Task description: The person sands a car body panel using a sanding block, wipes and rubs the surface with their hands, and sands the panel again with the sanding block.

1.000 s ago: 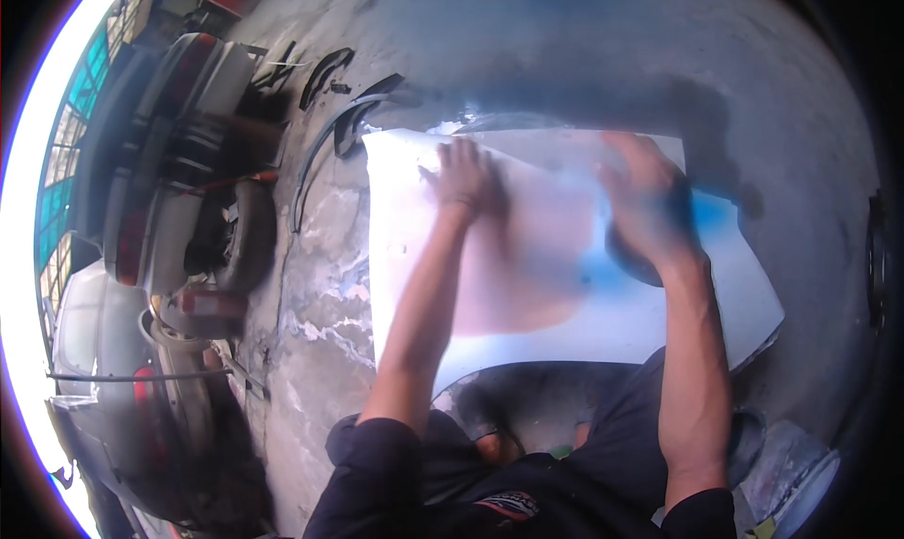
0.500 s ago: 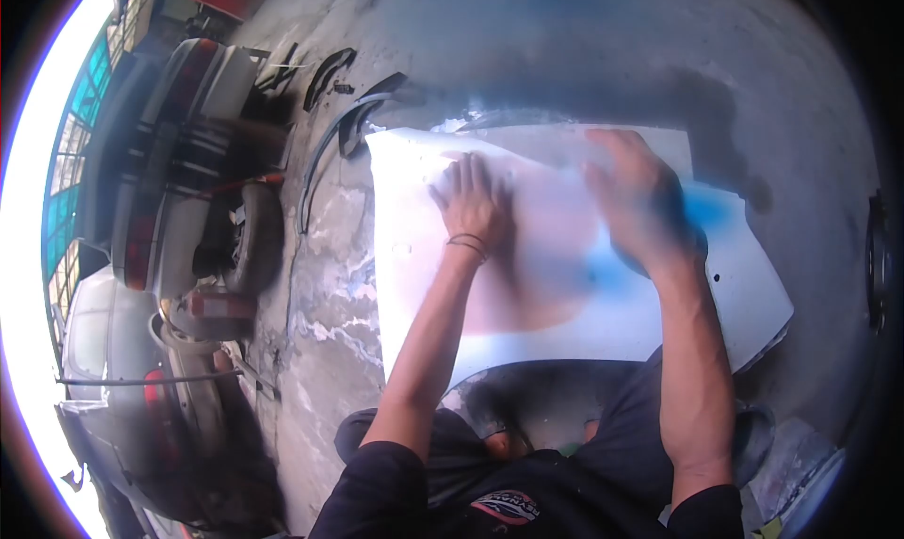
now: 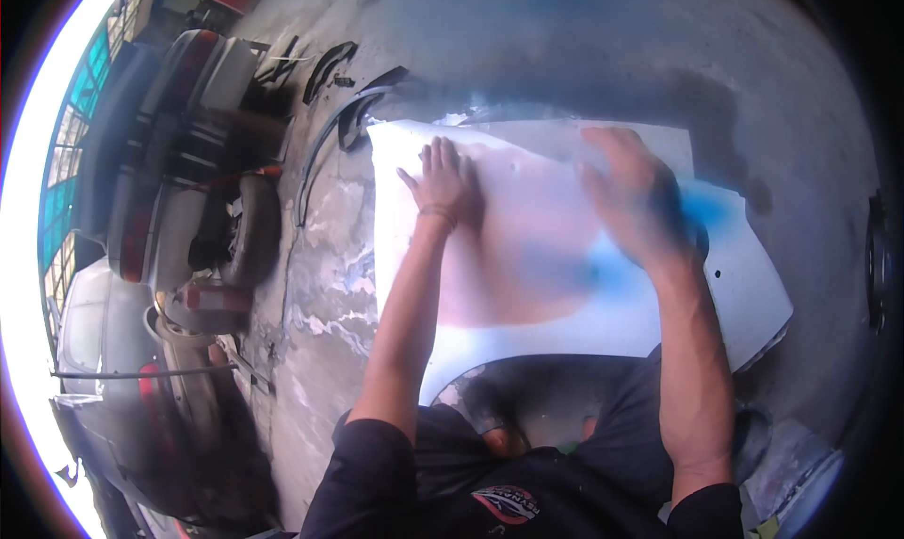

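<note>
A white car body panel with pinkish and blue patches lies in front of me, a curved cut-out on its near edge. My left hand rests flat on its upper left part, fingers spread, a thin band round the wrist. Over the right part of the panel is my right hand, its fingers bent and blurred. Something dark shows beside and under that palm, too smeared to name. A small dark hole is visible in the panel to the right of my right wrist.
Bumpers are stacked at the left, with a tyre beside them. A grey vehicle stands at the lower left. Dark curved trim pieces lie on the concrete floor beyond the panel's upper left corner.
My left hand has shifted left across the panel since half a second ago, still flat with fingers spread. My right hand stays over nearly the same area.
</note>
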`<state>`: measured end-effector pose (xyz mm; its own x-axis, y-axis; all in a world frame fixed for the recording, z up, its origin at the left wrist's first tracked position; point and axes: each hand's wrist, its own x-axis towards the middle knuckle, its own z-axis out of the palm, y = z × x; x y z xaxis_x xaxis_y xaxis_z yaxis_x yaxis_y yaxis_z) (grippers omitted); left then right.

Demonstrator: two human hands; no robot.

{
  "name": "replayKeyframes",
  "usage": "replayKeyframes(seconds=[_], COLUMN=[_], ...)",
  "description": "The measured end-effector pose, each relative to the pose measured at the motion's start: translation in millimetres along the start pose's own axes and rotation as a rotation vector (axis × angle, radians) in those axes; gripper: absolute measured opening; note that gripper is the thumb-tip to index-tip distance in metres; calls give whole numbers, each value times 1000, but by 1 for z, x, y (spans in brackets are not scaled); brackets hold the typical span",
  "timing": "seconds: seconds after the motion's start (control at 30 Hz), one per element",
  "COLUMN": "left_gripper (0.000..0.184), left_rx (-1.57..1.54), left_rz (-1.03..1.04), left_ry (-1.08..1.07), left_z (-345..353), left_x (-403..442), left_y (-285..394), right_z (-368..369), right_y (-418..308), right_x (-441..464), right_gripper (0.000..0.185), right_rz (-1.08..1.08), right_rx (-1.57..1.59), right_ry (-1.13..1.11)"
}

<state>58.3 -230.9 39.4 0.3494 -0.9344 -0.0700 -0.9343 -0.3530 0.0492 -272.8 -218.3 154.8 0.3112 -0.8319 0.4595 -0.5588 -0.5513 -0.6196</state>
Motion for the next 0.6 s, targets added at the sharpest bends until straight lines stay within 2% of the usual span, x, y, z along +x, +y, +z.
replayKeyframes(seconds=[0.13,0.3,0.5,0.6], left_gripper=[70,70,69,70], left_rx=[17,-38,20,-17], left_rz=[-29,107,23,-22], left_ry=[18,67,4,-3], left_z=[3,27,1,13], left_x=[30,-37,35,17], left_y=[1,9,9,13], right_z=[-7,1,14,6], right_y=[-9,-5,-1,-6], right_x=[-2,4,-2,0], right_gripper=[35,36,34,34], right_rz=[29,64,8,22], right_rx=[12,31,93,67], right_ry=[-4,21,58,57])
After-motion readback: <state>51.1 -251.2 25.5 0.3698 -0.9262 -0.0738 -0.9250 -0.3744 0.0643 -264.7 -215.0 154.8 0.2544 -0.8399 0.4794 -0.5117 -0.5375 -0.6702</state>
